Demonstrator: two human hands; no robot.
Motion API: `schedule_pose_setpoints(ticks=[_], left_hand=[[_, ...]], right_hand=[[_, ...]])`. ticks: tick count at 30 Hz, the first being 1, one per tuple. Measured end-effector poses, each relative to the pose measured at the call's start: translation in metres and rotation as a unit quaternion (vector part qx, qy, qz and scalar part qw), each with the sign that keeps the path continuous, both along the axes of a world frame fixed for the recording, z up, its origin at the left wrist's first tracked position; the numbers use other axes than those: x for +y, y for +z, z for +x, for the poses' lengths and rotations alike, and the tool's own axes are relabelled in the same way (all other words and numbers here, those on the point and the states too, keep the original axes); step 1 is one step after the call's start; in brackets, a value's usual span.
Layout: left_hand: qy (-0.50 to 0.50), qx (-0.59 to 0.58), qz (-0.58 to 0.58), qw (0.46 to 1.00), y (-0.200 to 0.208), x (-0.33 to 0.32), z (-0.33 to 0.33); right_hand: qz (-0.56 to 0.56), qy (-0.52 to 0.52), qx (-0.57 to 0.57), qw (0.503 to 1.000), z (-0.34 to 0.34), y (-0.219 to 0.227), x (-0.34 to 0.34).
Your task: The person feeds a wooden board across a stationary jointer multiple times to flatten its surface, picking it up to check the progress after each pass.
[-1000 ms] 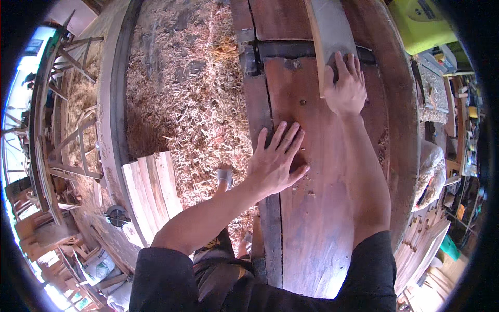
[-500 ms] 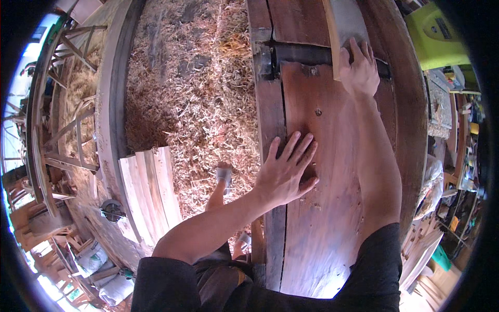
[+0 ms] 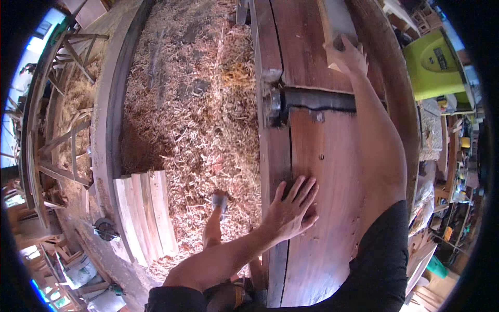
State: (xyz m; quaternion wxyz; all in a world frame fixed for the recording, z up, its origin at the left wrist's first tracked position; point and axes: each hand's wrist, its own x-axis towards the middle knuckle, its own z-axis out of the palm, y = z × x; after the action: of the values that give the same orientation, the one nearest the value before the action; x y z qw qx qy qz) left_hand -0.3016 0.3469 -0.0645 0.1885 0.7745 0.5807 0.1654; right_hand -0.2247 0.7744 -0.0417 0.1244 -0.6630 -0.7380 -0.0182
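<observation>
My right hand (image 3: 351, 58) is at the near end of a pale wooden board (image 3: 338, 21), its thumb along the left edge and its fingers over the end. The board lies on the far part of a reddish-brown wooden machine bed (image 3: 332, 151), beyond a dark cylinder (image 3: 322, 101) set in a slot across the bed. My left hand (image 3: 291, 216) rests palm down on the bed's near part by its left edge, fingers spread, with nothing held. My right forearm hides the right end of the cylinder.
Wood shavings (image 3: 208, 135) cover the floor to the left. Several pale planks (image 3: 145, 218) lean against a long beam (image 3: 112, 125). A lime-green panel (image 3: 434, 62) stands at the far right, near cluttered shelves (image 3: 460, 151).
My right hand and the board have moved away from me along the bed; the board's near end has passed the cylinder. The whole view has shifted forward. My left hand stays on the bed.
</observation>
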Motion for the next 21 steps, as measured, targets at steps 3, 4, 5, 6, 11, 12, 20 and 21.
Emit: schedule_pose_setpoints(ticks=[3, 4, 5, 6, 11, 12, 20, 21], left_hand=[[-0.009, -0.013, 0.013, 1.0, 0.004, -0.002, 0.0], [-0.005, -0.016, 0.023, 1.0, 0.006, -0.003, -0.003], [-0.002, -0.02, 0.025, 1.0, 0.006, -0.004, -0.003], [0.001, -0.024, 0.025, 0.999, 0.005, -0.006, -0.004], [0.019, -0.011, 0.065, 0.998, -0.006, -0.007, 0.005], [0.011, -0.014, 0.051, 0.999, -0.006, -0.008, 0.01], [0.144, -0.411, -0.008, 0.9, -0.041, 0.019, -0.03], [0.166, -0.473, -0.028, 0.865, -0.032, 0.018, -0.036]], right_hand=[[-0.103, -0.058, 0.031, 0.992, -0.002, 0.016, 0.014], [-0.093, -0.054, 0.028, 0.994, -0.009, 0.028, 0.011], [-0.107, -0.026, 0.041, 0.993, -0.009, 0.037, 0.0], [-0.122, 0.003, 0.052, 0.991, -0.01, 0.048, -0.017], [-0.251, 0.002, 0.729, 0.637, 0.035, 0.089, -0.158], [-0.239, 0.0, 0.783, 0.574, 0.051, 0.092, -0.2], [-0.306, -0.014, 0.837, 0.453, 0.125, 0.081, -0.506], [-0.27, -0.083, 0.813, 0.509, 0.127, 0.082, -0.553]])
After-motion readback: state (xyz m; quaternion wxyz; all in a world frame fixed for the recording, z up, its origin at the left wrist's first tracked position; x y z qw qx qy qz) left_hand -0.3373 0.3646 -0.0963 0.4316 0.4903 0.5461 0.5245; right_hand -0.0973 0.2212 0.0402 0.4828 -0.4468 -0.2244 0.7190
